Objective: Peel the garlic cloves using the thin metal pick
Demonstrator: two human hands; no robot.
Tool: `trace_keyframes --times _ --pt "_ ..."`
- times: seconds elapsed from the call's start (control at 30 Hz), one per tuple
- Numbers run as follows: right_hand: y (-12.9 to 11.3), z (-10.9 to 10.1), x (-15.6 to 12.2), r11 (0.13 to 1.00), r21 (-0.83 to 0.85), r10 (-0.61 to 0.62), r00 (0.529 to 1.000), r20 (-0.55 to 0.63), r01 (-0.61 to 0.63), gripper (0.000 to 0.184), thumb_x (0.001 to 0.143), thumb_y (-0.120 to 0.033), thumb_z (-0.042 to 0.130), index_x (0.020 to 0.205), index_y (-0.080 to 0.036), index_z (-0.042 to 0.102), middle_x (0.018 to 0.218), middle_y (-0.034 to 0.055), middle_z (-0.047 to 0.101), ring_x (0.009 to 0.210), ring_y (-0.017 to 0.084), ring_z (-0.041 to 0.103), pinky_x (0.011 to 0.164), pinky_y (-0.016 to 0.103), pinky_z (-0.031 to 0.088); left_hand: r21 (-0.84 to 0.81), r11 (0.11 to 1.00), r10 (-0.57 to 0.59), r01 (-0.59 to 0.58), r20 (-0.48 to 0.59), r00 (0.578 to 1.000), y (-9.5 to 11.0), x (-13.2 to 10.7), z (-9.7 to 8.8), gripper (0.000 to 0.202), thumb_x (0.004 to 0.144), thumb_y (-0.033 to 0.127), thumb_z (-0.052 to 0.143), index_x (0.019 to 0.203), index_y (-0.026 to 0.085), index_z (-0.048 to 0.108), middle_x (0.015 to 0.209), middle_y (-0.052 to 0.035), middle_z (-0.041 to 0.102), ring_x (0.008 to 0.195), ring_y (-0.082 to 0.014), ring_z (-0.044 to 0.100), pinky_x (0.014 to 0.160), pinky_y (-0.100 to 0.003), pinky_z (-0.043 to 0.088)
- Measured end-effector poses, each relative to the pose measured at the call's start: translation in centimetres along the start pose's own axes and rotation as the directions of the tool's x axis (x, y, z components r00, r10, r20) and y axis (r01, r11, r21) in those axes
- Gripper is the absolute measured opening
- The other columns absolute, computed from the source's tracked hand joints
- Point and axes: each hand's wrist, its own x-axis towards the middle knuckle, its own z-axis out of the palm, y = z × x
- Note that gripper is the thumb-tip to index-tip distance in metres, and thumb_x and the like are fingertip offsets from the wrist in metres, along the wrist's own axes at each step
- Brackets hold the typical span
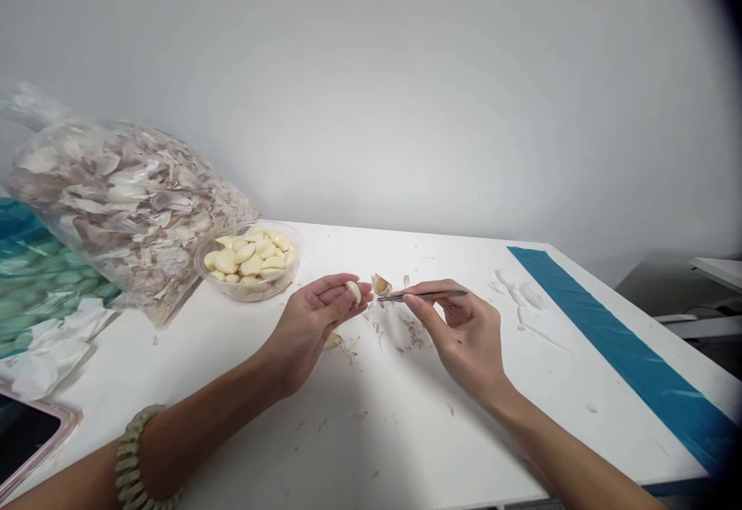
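Observation:
My left hand [316,321] pinches a pale garlic clove [353,292] between thumb and fingers, over the middle of the white table. Facing it from the right, my right hand [467,332] grips a slim grey metal tool [432,295], tweezers or a small blade; I cannot tell which. Its tip points left, a short way from the clove. Just above that tip is a brownish garlic piece with skin [381,284]; whether the tool touches it is unclear. Another yellowish piece [332,341] lies below my left hand, partly covered by it.
A clear round tub [249,291] of peeled cloves stands left of my hands. Behind it leans a big plastic bag [133,193] of garlic skins. Crumpled tissue [58,348] and a dark-screened device [26,436] lie at left. Blue tape [614,340] runs along the right side.

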Motion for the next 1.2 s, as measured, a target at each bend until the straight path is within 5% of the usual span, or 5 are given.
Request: trace_keyframes --times 0.27,0.7,0.93,1.2 --pt "0.17 -0.06 -0.24 0.979 0.031 -0.202 0.975 0.098 0.199 0.02 0.08 -0.008 0.06 0.09 -0.024 0.067 0.086 0.0014 0.073 0.08 0.018 0.067 0.069 0.036 0.054 0.178 0.983 0.064 -0.054 -0.051 0.997 -0.18 -0.33 0.15 0.024 0.061 0.025 0.08 0.081 0.017 0.07 0.088 -0.0029 0.074 0.083 -0.0127 0.065 0.081 -0.024 0.05" --pt "0.36 -0.12 -0.36 0.93 0.034 -0.367 0.918 0.152 0.366 0.041 0.076 0.001 0.06 0.104 -0.029 0.063 0.093 0.0008 0.072 0.081 0.018 0.066 0.067 0.037 0.054 0.322 0.939 0.136 -0.119 -0.03 0.99 -0.44 -0.45 0.21 0.019 0.064 0.029 0.077 0.08 0.02 0.073 0.084 -0.0021 0.074 0.083 -0.0158 0.066 0.075 -0.023 0.051" --pt "0.1 -0.17 -0.33 0.938 0.013 -0.345 0.928 0.142 0.347 0.037 0.077 -0.003 0.06 0.102 -0.029 0.066 0.092 0.0013 0.073 0.08 0.019 0.068 0.067 0.037 0.054 0.534 0.796 0.332 -0.286 0.01 0.943 -0.23 -0.66 0.1 0.012 0.068 0.028 0.073 0.078 0.021 0.074 0.085 -0.0025 0.074 0.082 -0.0169 0.065 0.077 -0.026 0.051" --pt "0.2 -0.26 -0.52 0.921 -0.021 -0.381 0.911 0.156 0.389 0.036 0.077 -0.003 0.061 0.103 -0.028 0.064 0.091 0.0024 0.073 0.079 0.02 0.068 0.066 0.039 0.055 0.593 0.707 0.428 -0.385 0.074 0.901 -0.18 -0.72 0.09 0.009 0.067 0.024 0.074 0.075 0.02 0.074 0.082 -0.0036 0.074 0.08 -0.0182 0.067 0.075 -0.029 0.054"
